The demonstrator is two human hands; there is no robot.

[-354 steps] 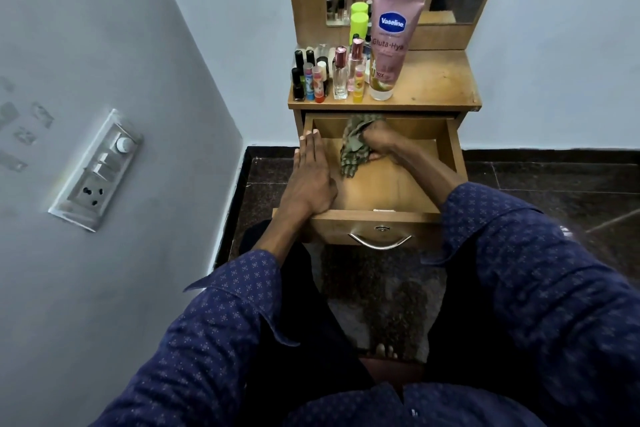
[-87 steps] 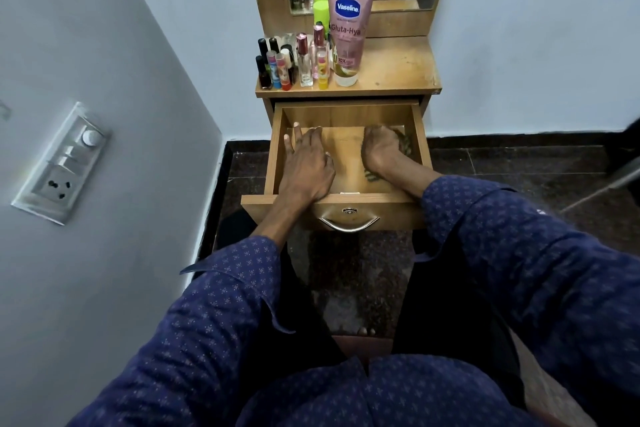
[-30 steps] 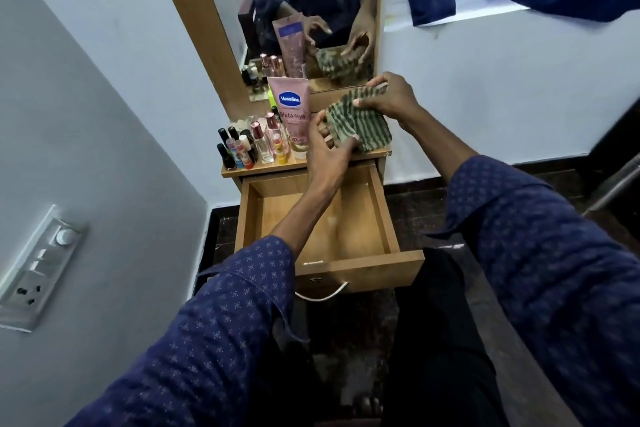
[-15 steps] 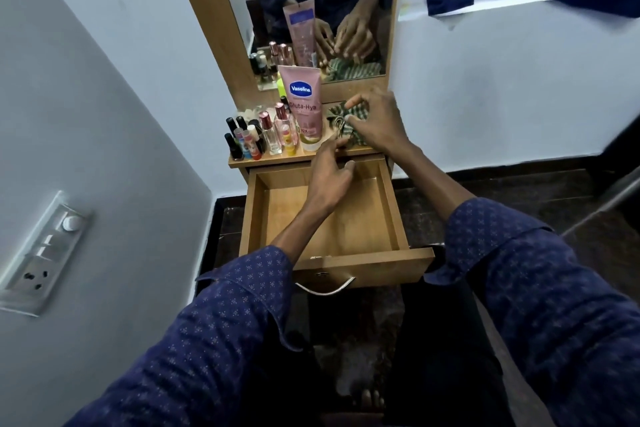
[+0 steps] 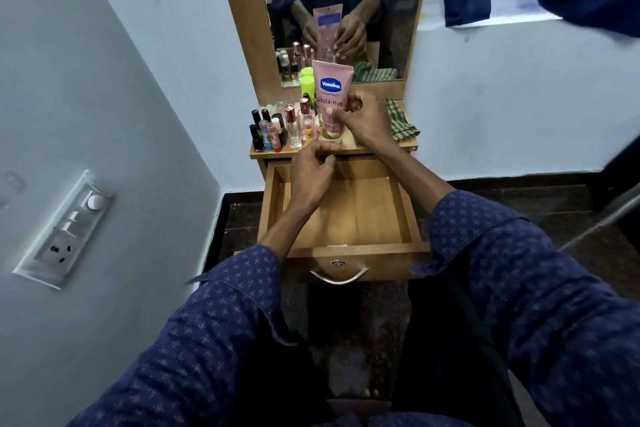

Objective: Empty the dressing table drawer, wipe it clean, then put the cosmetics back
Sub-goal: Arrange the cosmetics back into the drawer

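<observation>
Pink tube (image 5: 331,94) in right hand (image 5: 363,121); one cloth (image 5: 401,123) beside

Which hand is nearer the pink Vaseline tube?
Right. The right hand touches the Vaseline tube at its right side; the left hand hangs lower, over the open drawer, in front of the tube.

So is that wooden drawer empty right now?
Empty: the pulled-out wooden drawer shows only bare floor; the cosmetics stand on the tabletop above.
</observation>
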